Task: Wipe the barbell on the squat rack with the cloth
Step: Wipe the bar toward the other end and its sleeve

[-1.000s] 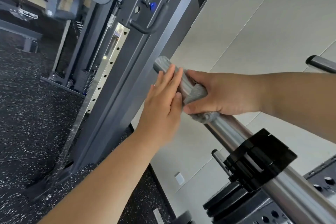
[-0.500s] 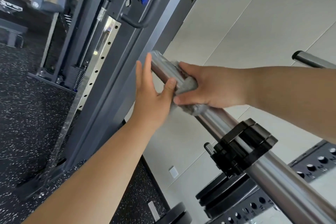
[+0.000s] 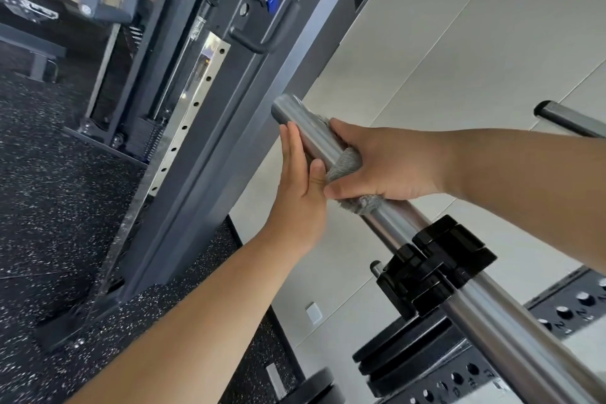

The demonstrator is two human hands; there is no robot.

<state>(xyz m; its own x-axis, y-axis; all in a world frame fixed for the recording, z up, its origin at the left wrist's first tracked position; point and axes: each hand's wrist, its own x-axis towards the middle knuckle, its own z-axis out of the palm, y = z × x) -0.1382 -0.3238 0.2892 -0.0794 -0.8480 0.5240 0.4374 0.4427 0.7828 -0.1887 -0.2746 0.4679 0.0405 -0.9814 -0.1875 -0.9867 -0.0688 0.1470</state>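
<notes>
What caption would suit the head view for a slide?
Right hand grips a grey cloth around the barbell near its end, while the left hand rests flat against it.

The left hand [image 3: 300,187] no longer drapes its fingers over the top of the barbell [image 3: 313,133]. It now lies flat along the barbell's near side, fingertips just short of the end, thumb touching the cloth [image 3: 346,162].

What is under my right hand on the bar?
A grey cloth, gripped round the barbell; only its edges show. The right hand covers the rest of it.
</notes>
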